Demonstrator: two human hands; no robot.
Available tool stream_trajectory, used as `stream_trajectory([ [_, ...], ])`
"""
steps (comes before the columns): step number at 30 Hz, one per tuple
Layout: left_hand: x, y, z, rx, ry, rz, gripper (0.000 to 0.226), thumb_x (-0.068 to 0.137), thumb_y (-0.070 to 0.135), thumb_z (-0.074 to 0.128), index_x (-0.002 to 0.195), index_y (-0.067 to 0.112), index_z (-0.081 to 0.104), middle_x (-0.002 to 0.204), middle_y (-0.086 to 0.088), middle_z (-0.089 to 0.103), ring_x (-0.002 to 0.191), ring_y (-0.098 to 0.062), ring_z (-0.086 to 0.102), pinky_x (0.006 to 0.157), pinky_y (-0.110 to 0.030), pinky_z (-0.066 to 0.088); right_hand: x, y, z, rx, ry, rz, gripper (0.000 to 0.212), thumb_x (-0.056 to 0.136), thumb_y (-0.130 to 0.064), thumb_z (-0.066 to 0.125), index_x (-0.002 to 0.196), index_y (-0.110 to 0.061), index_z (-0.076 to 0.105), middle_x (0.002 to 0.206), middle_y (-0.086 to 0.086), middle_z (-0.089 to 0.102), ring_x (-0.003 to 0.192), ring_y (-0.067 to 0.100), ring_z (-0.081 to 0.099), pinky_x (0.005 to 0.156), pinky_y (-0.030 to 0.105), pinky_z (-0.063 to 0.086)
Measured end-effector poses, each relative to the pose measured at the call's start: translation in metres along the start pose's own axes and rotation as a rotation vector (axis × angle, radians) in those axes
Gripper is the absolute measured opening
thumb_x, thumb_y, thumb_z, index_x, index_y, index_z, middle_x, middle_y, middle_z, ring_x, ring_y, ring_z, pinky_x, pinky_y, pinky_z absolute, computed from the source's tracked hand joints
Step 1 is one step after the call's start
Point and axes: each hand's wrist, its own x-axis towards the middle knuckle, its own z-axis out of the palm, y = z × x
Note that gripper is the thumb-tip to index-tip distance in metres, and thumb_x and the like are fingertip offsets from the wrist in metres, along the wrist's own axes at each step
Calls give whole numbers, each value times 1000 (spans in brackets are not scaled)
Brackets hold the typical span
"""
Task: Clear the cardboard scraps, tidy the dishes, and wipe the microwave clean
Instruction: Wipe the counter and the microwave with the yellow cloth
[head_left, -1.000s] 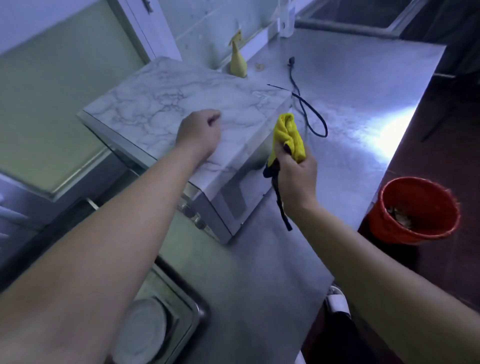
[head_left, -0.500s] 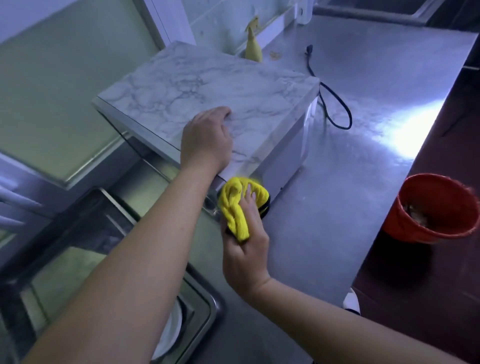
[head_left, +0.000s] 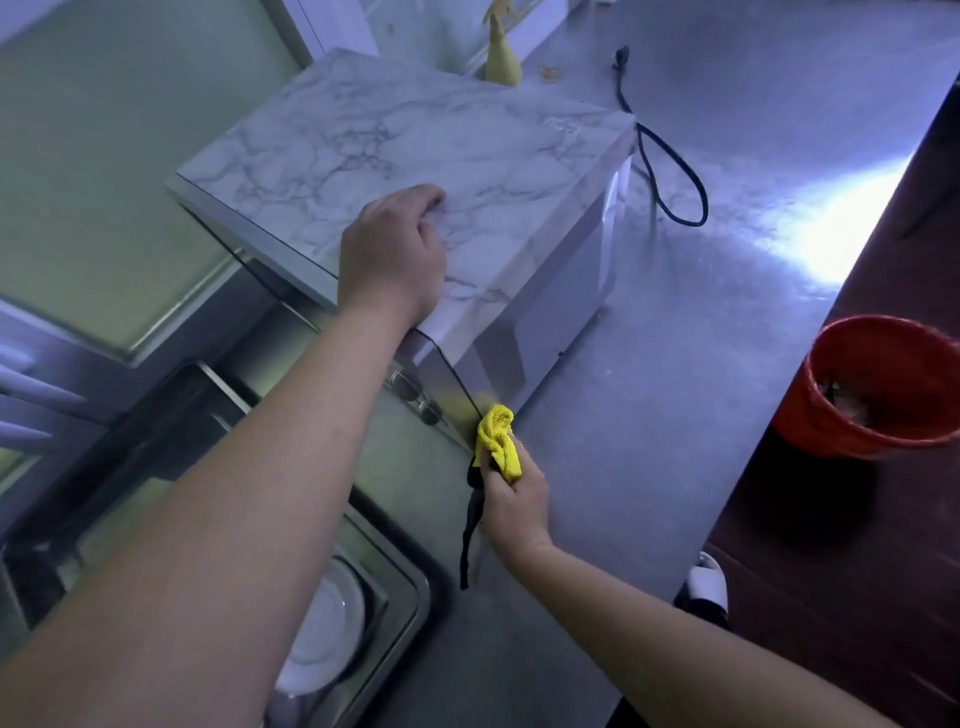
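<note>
Head view: the microwave (head_left: 415, 145), with a marble-patterned top, stands on the steel counter (head_left: 675, 364). The left hand (head_left: 392, 254) rests palm down on the top near its front edge, fingers loosely bent and holding nothing. The right hand (head_left: 514, 499) grips a bunched yellow cloth (head_left: 498, 436), fingers curled round it, and the cloth touches the lower front corner of the microwave. A black strap (head_left: 470, 525) hangs from the cloth beside the wrist. A black cord (head_left: 670, 176) lies looped on the counter just beside the microwave. A white plate (head_left: 322, 623) sits in the sink (head_left: 415, 597) at lower left. A red bucket (head_left: 883, 384) stands on the floor, right of the counter.
</note>
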Motion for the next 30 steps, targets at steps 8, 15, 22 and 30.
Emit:
stream_trajectory([
  [8,0,1,-1,-1,7,11,45,94,10,39,132,19,62,133,-3,63,125,-27,50,106,-37,41,86,-70,-130,42,137,218,6,92,-13,65,89,-14,70,99,16,72,94,30,66,93,45,52],
  [15,3,-5,3,6,13,12,46,92,9,39,130,20,62,131,2,64,125,-24,50,106,-40,41,186,-119,-113,301,287,122,13,93,-23,65,104,-18,70,108,8,70,95,25,67,88,41,56],
  [22,4,-3,3,11,13,29,46,92,8,39,130,21,61,132,5,63,125,-24,49,104,-39,42,186,-89,-80,335,367,187,13,95,-29,62,104,-20,64,104,7,68,96,24,63,86,36,53],
  [30,2,-3,2,31,20,23,45,93,9,39,131,20,60,134,2,62,126,-25,49,106,-41,40,63,-26,-5,266,205,239,38,101,-29,55,138,-31,52,117,-6,63,111,19,57,100,36,44],
])
